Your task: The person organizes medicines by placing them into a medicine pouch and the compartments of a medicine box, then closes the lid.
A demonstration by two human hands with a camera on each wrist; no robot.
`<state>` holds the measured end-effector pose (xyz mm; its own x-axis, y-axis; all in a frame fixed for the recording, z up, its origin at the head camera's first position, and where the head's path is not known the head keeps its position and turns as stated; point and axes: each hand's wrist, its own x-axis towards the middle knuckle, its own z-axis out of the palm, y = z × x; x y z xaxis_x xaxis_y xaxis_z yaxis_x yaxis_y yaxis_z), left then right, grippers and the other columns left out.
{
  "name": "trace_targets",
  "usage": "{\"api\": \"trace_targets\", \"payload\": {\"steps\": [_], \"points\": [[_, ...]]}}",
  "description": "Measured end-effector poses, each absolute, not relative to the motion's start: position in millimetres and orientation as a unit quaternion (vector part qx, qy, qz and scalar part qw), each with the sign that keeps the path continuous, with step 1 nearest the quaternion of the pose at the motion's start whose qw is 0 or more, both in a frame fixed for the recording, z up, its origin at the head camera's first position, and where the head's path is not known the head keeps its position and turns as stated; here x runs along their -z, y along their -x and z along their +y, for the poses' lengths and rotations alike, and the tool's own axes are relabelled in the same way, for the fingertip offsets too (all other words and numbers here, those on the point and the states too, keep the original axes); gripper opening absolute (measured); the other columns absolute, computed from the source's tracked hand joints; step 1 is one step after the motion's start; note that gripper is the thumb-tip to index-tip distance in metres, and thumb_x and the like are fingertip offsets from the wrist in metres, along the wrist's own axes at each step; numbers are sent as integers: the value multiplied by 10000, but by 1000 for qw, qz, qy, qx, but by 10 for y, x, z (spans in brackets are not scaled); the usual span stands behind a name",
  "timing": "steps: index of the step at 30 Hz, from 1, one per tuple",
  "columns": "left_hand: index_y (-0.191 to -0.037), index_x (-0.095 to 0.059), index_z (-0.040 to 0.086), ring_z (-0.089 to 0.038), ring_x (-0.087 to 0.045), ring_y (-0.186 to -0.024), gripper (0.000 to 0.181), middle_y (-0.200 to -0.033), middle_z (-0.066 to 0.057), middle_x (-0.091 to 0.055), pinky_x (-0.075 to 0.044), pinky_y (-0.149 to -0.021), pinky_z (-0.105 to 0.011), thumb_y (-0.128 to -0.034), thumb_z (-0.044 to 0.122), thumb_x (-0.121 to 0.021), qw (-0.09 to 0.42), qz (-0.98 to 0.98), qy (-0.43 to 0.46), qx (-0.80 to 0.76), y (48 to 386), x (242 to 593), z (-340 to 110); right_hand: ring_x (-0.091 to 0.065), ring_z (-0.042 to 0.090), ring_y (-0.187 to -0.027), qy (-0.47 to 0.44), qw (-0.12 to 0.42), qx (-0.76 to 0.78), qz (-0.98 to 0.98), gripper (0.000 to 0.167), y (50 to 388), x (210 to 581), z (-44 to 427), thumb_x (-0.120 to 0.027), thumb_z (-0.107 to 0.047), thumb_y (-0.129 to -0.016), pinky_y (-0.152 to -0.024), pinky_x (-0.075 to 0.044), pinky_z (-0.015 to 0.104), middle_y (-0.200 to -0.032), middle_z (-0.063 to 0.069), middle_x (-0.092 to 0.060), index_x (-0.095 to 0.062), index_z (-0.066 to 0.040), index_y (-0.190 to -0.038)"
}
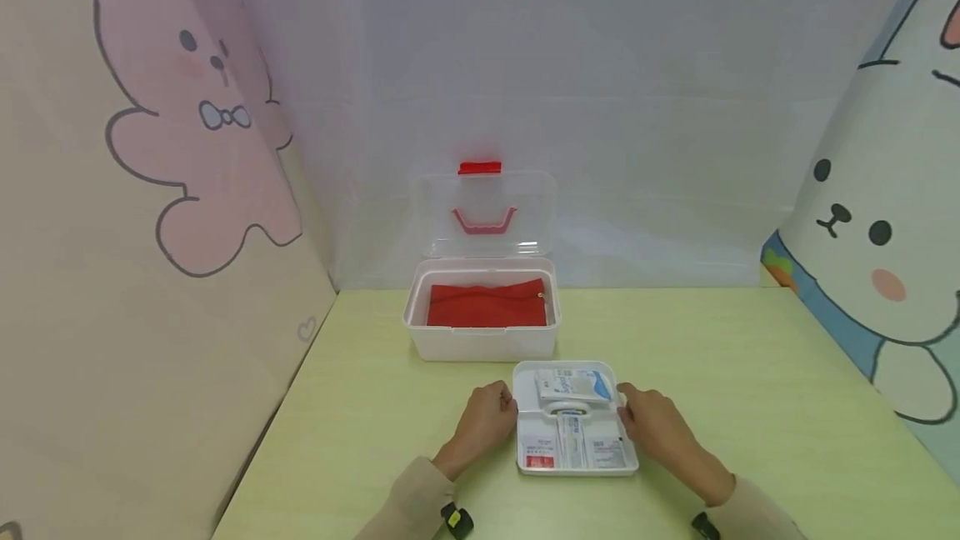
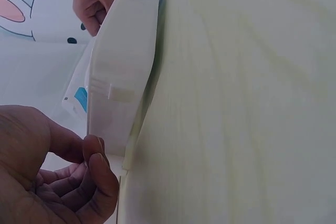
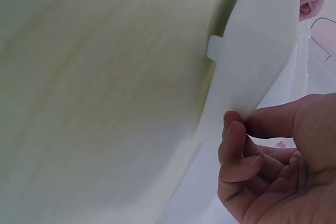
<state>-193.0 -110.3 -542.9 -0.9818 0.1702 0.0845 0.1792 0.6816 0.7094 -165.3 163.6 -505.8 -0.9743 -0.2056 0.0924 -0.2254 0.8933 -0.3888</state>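
A flat white hinged case [image 1: 527,390] lies unfolded in front of me in the head view. A white-and-blue packet [image 1: 573,387] sits in its far half. Small packets line its near half, including one with a red patch [image 1: 539,462] and a slim upright one [image 1: 572,442]. My left hand [image 1: 487,417] pinches the left edge between thumb and fingertip, clear in the left wrist view. On the opposite side, my right hand [image 1: 660,426] pinches the right edge, with thumb and finger meeting at a white corner in the right wrist view.
Behind the case stands a white box [image 1: 486,344] with its transparent lid [image 1: 435,215] raised. A red cloth-like item [image 1: 487,307] lies inside. A light wood-grain table [image 1: 360,407] carries both. Printed fabric [image 1: 217,198] hangs on the left and right, with a white sheet behind.
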Motion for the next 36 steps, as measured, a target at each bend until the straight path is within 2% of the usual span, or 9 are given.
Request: {"api": "trace_targets", "payload": {"steps": [9,17,22,29,36], "points": [[-747,-583,101,-67,-439,-546,123,-608,50,-484,-360,-479,-216,-868,121,-575,9,-922,101,374,1897,5401,-1125,-379,87,-514,-123,39,-212,-969,340,1688,5061,1650,-615,-33,-907,-479,-277,197,-585,-22,-465,-587,96,-1220],[-676,-561,125,-61,-426,-524,139,-590,64,-474,-341,-456,-215,-813,108,-582,-18,-928,106,357,1821,5400,-1164,-425,100,-540,-128,24,-202,-971,208,1674,5046,1643,-642,-50,-895,-492,-329,210,-615,-6,-544,-673,63,-1066],[-620,-536,143,-55,-422,-504,178,-560,80,-458,-329,-448,-216,-786,135,-600,-23,-931,119,345,1793,5378,-1156,-457,93,-553,-137,42,-180,-973,115,1709,5019,1658,-682,-73,-875,-494,-377,232,-664,14,-623,-706,-4,-964],[-614,-542,147,-54,-427,-472,216,-536,80,-470,-336,-432,-219,-809,165,-632,-36,-935,126,329,1724,5335,-1134,-461,106,-550,-147,39,-172,-973,37,1782,4961,1657,-691,-76,-869,-495,-388,250,-658,18,-616,-689,-49,-843],[-605,-531,141,-74,-422,-463,241,-526,65,-463,-337,-434,-228,-815,187,-640,-52,-944,120,302,1590,5248,-1065,-477,116,-563,-143,16,-173,-974,46,1867,4925,1640,-670,-71,-883,-509,-389,259,-694,21,-633,-686,-72,-840]]}}
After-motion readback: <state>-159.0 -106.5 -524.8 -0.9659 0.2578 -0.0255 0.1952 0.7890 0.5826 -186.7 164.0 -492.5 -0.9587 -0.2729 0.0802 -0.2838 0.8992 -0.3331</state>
